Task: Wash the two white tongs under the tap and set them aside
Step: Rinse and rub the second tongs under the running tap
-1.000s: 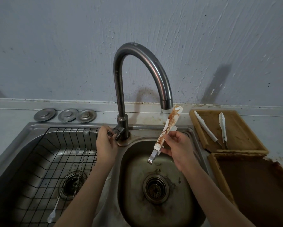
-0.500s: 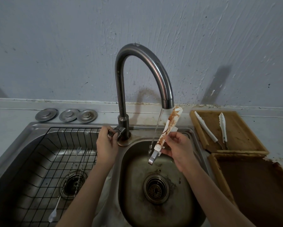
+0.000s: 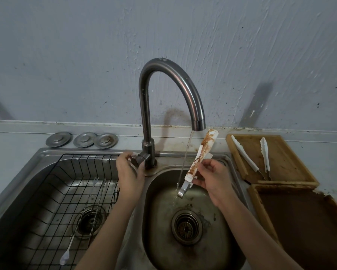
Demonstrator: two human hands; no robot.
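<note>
My right hand grips white tongs smeared with brown sauce, held tilted over the right sink basin, tips up beside the spout. A thin stream of water runs from the curved tap and falls just left of the tongs, onto their metal end. My left hand is curled round the tap's handle at the base. A second pair of white tongs lies spread open on the wooden tray to the right.
A black wire rack sits in the left basin with thin skewers and a spoon in it. Three metal sink plugs lie on the ledge behind. A second, darker wooden tray sits at the front right.
Water has started to run from the tap, from a trickle to a steady thin stream. My left hand has turned the handle slightly. The tongs have stayed in about the same place.
</note>
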